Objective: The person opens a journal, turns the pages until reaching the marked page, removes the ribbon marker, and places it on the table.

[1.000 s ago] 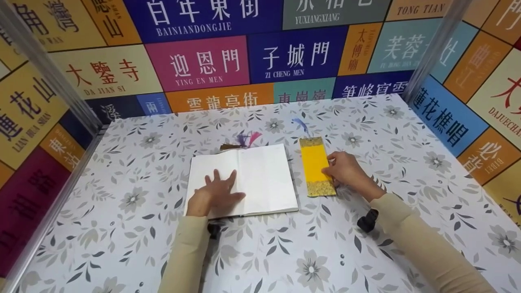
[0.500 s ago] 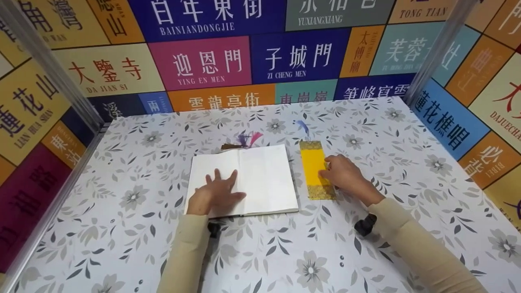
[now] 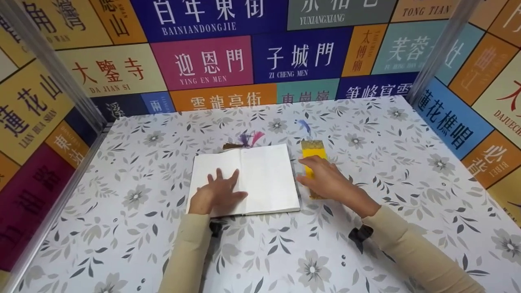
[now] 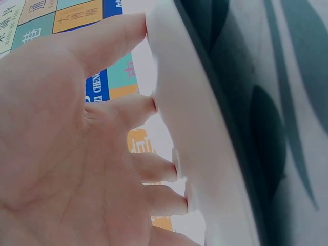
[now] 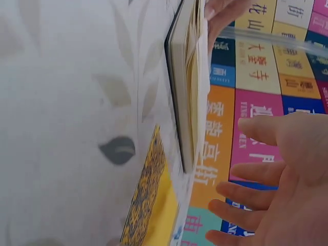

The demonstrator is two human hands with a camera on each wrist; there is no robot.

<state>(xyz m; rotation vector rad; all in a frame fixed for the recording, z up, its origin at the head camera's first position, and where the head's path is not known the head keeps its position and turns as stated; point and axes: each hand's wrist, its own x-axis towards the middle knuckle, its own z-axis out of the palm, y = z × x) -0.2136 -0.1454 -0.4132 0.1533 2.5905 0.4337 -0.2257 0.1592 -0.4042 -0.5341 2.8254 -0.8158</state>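
Note:
An open book (image 3: 268, 179) with blank white pages lies flat on the table. My left hand (image 3: 220, 193) rests on its left page with fingers spread; in the left wrist view the fingertips (image 4: 148, 105) press on the paper. To the right of the book lies a yellow bookmark (image 3: 313, 145) with patterned gold ends and a blue tassel (image 3: 304, 125) at its far end. Over the bookmark hovers my right hand (image 3: 331, 181), hiding its middle. The right wrist view shows that hand (image 5: 287, 179) with fingers apart and nothing between them, the bookmark (image 5: 148, 207) lying below.
Brown, purple and pink tassels (image 3: 246, 139) stick out past the far edge of the book. A floral cloth (image 3: 311, 244) covers the table. Behind it and at both sides stand panels (image 3: 203, 61) printed with large characters.
My right hand has let go of the bookmark's right edge and moved left across it, its fingers opening. The bookmark has settled slightly nearer to me. My left hand has stayed on the page.

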